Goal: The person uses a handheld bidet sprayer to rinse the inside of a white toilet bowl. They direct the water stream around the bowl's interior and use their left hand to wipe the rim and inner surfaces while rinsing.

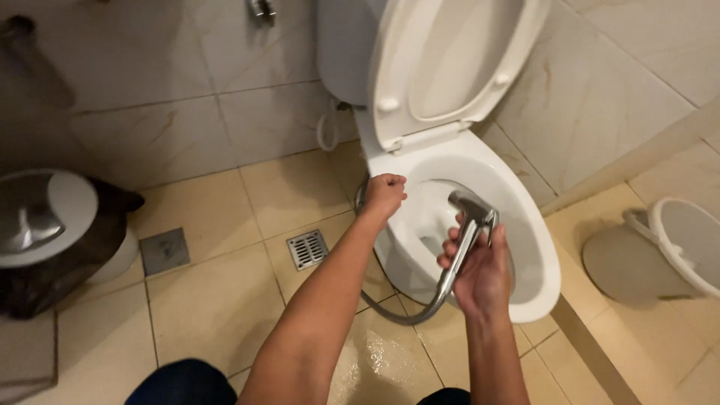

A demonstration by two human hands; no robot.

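**Sprayer held over the toilet bowl, other hand at the rim**

The right hand (484, 274) is raised over the front half of the white toilet bowl (544, 281), with its fingers (450, 251) wrapped around the handle of a chrome hand sprayer (471, 214). The handle runs up through the curled fingers, and the angled head sticks out above them, over the inside of the bowl. The thumb side of the hand faces the camera, so the trigger is hidden. From below the palm, the metal hose (409, 315) drops in a loop to the floor beside the bowl's base and curves back up behind the left forearm.

The left hand (384, 193) reaches forward to the bowl's left rim. Its fingers are clenched into a fist right at the rim edge; whether they are grasping anything there cannot be told, since the knuckles cover it.

The toilet seat and lid (442, 67) stand raised against the cistern. On the beige tiled floor, a square metal floor drain (307, 249) lies left of the bowl, near the left forearm, and a wet patch (379, 367) shines on the tiles below the hose loop. A bin with a swing lid and a dark liner (52, 240) stands at the far left. A white bucket (686, 244) sits at the far right, beyond a low step.
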